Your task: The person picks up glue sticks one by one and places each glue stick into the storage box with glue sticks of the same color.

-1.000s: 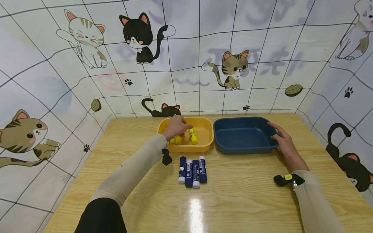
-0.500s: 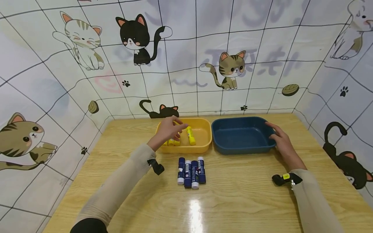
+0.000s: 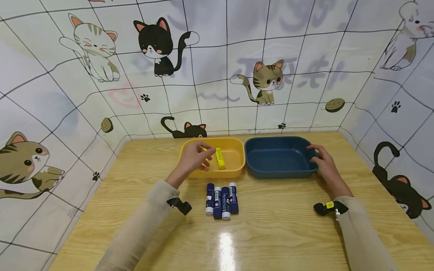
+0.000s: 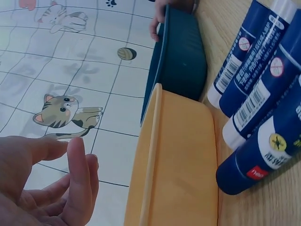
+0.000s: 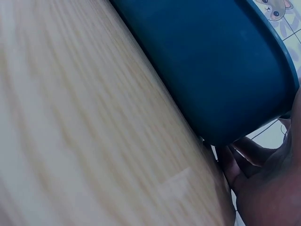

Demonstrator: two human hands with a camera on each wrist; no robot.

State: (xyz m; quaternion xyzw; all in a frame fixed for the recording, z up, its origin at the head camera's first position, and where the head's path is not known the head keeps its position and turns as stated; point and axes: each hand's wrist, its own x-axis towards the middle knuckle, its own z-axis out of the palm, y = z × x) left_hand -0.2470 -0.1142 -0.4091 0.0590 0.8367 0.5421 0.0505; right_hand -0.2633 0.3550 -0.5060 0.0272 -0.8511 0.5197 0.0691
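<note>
My left hand (image 3: 193, 156) hovers over the left part of the yellow bin (image 3: 234, 174). Its fingers are loosely bent and hold nothing; in the left wrist view the thumb and index fingertips come close together with no object between them. A yellow stick-shaped tube (image 3: 220, 159) lies in the bin, right of that hand, and other yellow tubes are mostly hidden behind the fingers. At the right end of the blue bin (image 3: 281, 174), my right hand (image 3: 327, 165) holds the rim and end wall. The right wrist view shows fingers bent against the bin's lower corner (image 5: 221, 139).
Several dark blue glue sticks (image 3: 222, 202) lie side by side on the wooden table (image 3: 271, 226), in front of the yellow bin. Both bins stand next to each other near the back wall, which is covered with a cat-print sheet (image 3: 220, 75).
The left hand has pulled back a little to the left and toward me, uncovering more of the yellow bin. The right hand stays at the blue bin. The head view has shifted slightly.
</note>
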